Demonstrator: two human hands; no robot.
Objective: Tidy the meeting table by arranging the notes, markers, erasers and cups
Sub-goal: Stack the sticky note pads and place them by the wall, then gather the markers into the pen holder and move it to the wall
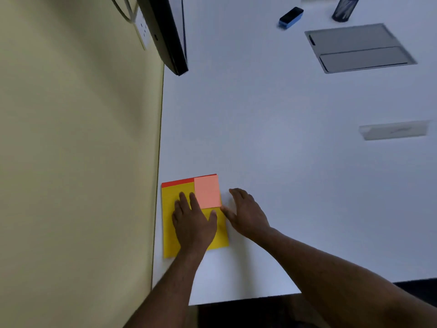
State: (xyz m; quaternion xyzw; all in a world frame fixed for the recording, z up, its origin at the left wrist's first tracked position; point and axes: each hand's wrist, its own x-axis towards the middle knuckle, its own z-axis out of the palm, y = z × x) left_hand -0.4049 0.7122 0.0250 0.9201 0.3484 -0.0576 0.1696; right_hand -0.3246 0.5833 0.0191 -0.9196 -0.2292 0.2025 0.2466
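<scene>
- A yellow pad [170, 233] lies flat at the near left corner of the white table [283, 150], its left edge along the table's edge next to the wall [71, 162].
- A red sheet [177, 183] shows as a strip past the pad's far edge.
- A pink note [207, 191] lies on the pad's far right corner, its right edge roughly in line with the pad's.
- The left hand [192, 221] rests palm down on the pad, fingers straight and slightly spread, the thumb out to the right just below the note; it grips nothing.
- The right hand [246, 214] lies flat on the table just right of the pad, fingers close together, the thumb touching the pad's right edge near the note's near corner.
- Far across the table lies a blue eraser [290, 17], with a dark mesh cup [345, 9] to its right.
- A grey hatch [359, 47] is set into the table near them.
- A black screen [163, 34] hangs on the wall above the table's left side.
</scene>
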